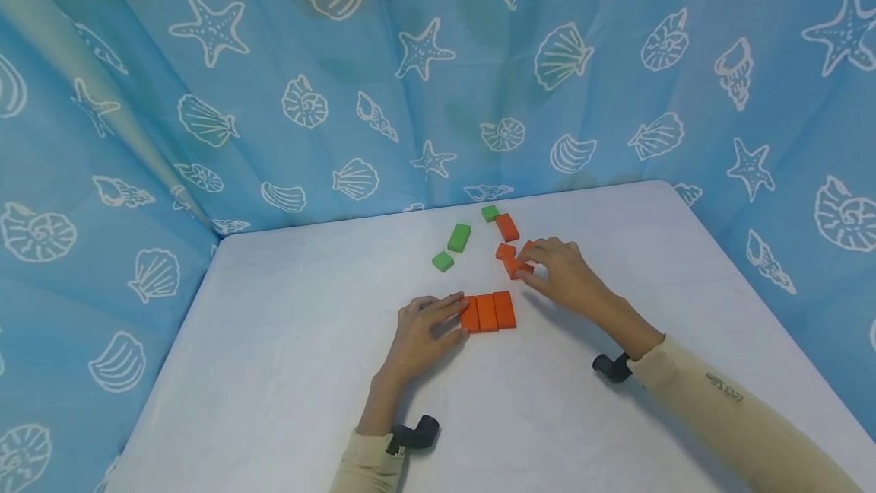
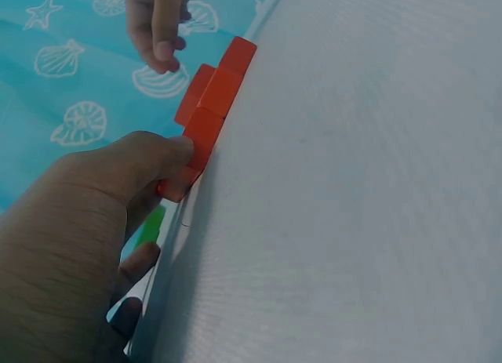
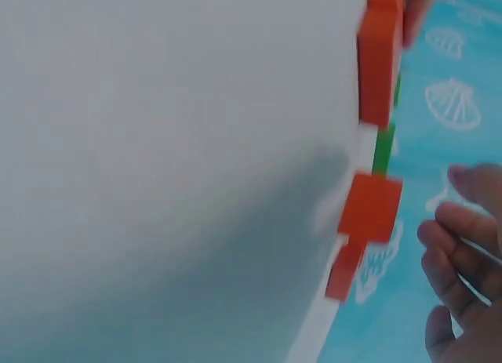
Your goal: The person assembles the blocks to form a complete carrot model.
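Three orange blocks (image 1: 487, 312) lie side by side in a row on the tabletop (image 1: 287, 371); L hand (image 1: 419, 329) pinches the row's left-end block (image 1: 469, 316) btw thumb & fingers; R hand (image 1: 563, 276) has fingers loosely bent, thumb apart, nr a few loose orange blocks (image 1: 507, 227); prob. not touching any, tho head view's unclear; green blocks (image 1: 459, 237) lie nearby, toward the blue shell-print curtain (image 1: 424, 97).

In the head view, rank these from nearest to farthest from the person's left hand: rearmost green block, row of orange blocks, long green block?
1. Row of orange blocks: at the fingertips of the left hand.
2. Long green block: beyond the row.
3. Rearmost green block: farther back, slightly rightward.
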Demonstrator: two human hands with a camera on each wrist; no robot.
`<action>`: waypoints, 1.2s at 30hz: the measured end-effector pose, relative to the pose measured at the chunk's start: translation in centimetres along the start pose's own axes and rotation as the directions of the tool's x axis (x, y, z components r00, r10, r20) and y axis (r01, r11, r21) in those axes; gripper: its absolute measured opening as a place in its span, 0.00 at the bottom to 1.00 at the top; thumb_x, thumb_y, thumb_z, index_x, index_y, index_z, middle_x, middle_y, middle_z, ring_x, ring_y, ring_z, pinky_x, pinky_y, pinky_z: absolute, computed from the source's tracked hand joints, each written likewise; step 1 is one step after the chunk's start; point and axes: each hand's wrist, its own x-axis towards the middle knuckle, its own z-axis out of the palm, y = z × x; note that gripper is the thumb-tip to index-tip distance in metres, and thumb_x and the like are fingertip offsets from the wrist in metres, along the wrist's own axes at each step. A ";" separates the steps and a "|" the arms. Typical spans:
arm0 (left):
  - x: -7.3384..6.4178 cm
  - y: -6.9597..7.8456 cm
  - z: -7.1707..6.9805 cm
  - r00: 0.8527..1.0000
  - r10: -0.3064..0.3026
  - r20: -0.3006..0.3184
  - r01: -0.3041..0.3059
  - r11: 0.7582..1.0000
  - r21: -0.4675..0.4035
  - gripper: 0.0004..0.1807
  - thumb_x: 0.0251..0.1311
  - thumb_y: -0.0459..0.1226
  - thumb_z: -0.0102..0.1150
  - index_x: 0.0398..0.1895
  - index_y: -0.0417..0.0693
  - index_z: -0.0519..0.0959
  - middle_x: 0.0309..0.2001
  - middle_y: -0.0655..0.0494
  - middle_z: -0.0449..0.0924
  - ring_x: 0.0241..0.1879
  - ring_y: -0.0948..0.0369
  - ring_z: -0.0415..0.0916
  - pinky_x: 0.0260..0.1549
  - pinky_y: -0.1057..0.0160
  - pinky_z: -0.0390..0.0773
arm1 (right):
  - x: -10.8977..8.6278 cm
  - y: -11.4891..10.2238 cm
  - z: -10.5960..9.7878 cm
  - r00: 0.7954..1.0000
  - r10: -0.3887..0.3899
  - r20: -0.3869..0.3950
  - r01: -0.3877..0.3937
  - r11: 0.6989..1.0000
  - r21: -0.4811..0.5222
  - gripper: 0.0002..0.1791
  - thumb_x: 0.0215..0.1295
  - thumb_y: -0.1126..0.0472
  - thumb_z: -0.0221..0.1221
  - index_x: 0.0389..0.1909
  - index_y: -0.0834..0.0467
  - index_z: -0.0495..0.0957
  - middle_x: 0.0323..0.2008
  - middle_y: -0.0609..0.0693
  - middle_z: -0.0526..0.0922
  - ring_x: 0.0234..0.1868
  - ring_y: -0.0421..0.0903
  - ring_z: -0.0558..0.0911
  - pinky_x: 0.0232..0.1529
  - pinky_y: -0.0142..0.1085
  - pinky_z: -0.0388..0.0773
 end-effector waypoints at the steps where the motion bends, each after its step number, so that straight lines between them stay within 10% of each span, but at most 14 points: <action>1: 0.0 0.0 0.0 1.000 0.002 -0.004 -0.002 1.000 -0.004 0.26 0.65 0.50 0.63 0.67 0.65 0.76 0.68 0.72 0.71 0.60 0.58 0.64 0.61 0.47 0.60 | 0.3 0.4 -0.2 1.000 0.011 -0.023 -0.011 1.000 -0.005 0.15 0.64 0.55 0.68 0.49 0.56 0.84 0.49 0.53 0.82 0.54 0.54 0.75 0.49 0.50 0.66; 21: -0.1 0.5 0.5 0.999 0.038 -0.019 -0.038 0.999 0.024 0.27 0.65 0.50 0.63 0.68 0.64 0.75 0.68 0.71 0.70 0.61 0.58 0.65 0.60 0.48 0.62 | 2.2 4.1 -0.5 0.983 0.169 0.069 -0.150 0.964 -0.219 0.13 0.63 0.59 0.68 0.46 0.60 0.85 0.48 0.58 0.83 0.52 0.58 0.75 0.49 0.53 0.67; 36: 0.0 0.0 -0.2 0.999 0.033 -0.009 -0.033 0.999 0.024 0.27 0.64 0.49 0.63 0.67 0.62 0.76 0.68 0.68 0.71 0.61 0.56 0.65 0.59 0.47 0.62 | -2.5 2.9 -0.6 0.992 0.110 0.065 -0.105 0.992 -0.076 0.07 0.59 0.66 0.68 0.39 0.60 0.87 0.42 0.52 0.83 0.50 0.57 0.77 0.48 0.56 0.67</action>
